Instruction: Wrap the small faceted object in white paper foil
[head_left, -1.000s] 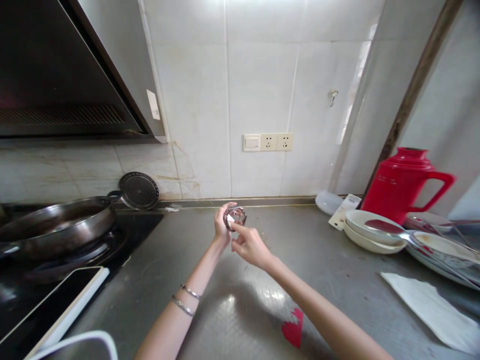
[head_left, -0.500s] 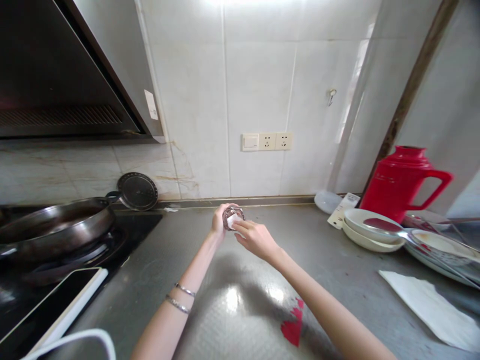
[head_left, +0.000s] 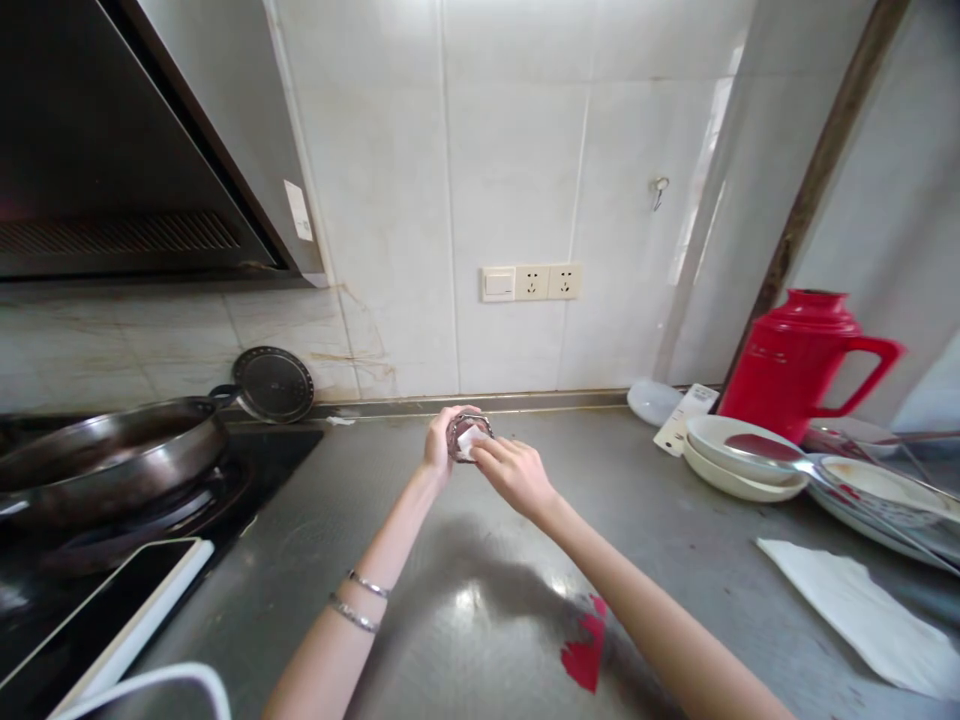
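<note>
Near the middle of the counter, my left hand [head_left: 441, 440] is wrapped round the left side of a small round dark object [head_left: 459, 430] with a shiny, ridged rim. Its open side faces me. My right hand [head_left: 516, 474] pinches a small white piece [head_left: 469, 440], maybe paper or cloth, against the inside of the round object. The tips of my right fingers partly cover the white piece. What exactly the round object is, I cannot make out.
On the left are a pan [head_left: 112, 450] on the stove, a round black lid [head_left: 273, 384] and a phone [head_left: 105, 620] with a white cable. On the right stand a red thermos [head_left: 795, 360], stacked bowls [head_left: 739, 480] and a white napkin [head_left: 862, 615]. A red patch [head_left: 585, 655] marks the near counter.
My right hand and the white piece have shifted very slightly within the round object. The whole view has moved a little.
</note>
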